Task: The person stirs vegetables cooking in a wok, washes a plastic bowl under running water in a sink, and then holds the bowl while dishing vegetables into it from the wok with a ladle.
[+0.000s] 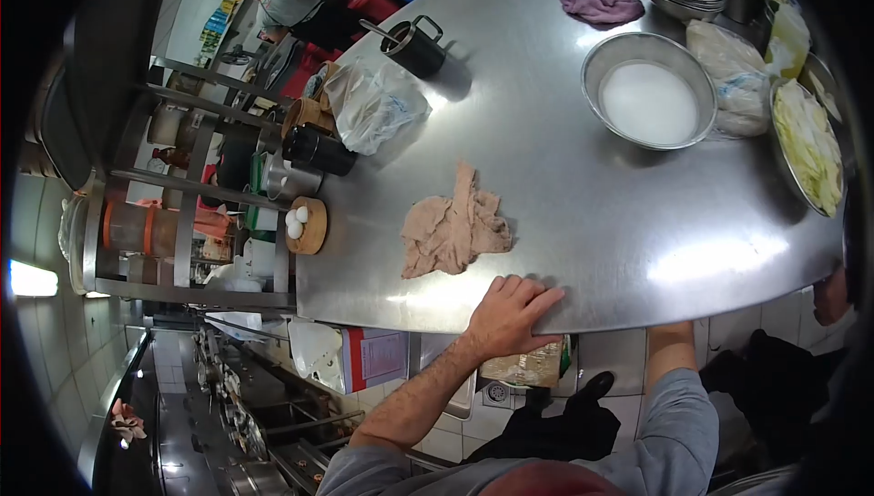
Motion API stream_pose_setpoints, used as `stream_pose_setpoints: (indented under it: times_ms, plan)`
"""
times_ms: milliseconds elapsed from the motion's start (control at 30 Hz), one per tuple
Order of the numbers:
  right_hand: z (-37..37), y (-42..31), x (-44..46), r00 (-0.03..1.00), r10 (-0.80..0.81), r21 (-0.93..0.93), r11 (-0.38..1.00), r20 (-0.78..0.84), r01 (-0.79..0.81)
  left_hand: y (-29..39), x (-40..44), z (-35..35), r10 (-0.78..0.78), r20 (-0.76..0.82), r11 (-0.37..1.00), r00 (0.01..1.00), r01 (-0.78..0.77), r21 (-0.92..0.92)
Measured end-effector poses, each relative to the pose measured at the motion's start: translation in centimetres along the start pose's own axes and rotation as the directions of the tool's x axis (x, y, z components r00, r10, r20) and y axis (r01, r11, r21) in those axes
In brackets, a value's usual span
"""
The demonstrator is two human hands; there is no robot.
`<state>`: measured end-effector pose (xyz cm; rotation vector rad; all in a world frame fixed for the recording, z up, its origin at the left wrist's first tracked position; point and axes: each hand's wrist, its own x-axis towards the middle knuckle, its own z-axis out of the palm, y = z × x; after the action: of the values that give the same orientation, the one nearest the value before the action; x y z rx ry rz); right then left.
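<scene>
Left hand (512, 314): palm down at the near edge of the steel table (546, 214), fingers together and slightly bent on the top, thumb spread aside; no loose item in its grasp. Right forearm (671, 350) runs beneath the edge; right hand hidden, finger state can't be told. Just beyond the left fingers, a crumpled tan cloth (455, 227) on the steel. Further out: round wooden container (315, 227) with white egg-like objects; dark mug (414, 51), handled utensil inside; metal bowl (649, 91), white contents; oval dish of pale leaves (807, 150).
</scene>
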<state>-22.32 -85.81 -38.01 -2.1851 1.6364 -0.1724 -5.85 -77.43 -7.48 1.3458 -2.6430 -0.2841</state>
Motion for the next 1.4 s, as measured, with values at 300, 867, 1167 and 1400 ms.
stream_pose_setpoints:
  times_ms: [300, 867, 1167, 1400]
  plan:
    - [2.7, -0.8, 1.8, 0.999, -0.036, 0.030, 0.999, 0.032, 0.035, -0.2, -0.1, -0.1, -0.006, 0.043, 1.000, 0.999, 0.007, -0.015]
    - [3.5, -1.7, 2.8, 0.995, -0.093, 0.074, 0.993, 0.044, 0.089, -0.2, 0.1, 0.0, 0.033, 0.014, 0.999, 0.999, -0.033, -0.030]
    - [-0.4, -1.6, -1.2, 0.988, -0.156, 0.143, 0.977, -0.009, 0.156, 0.5, 0.1, 0.2, 0.034, -0.046, 0.999, 0.998, -0.033, 0.007]
    - [-2.5, -1.8, -7.9, 0.921, -0.300, 0.306, 0.878, -0.248, 0.369, 1.2, -0.2, 0.2, 0.055, -0.067, 0.998, 0.996, -0.053, 0.022]
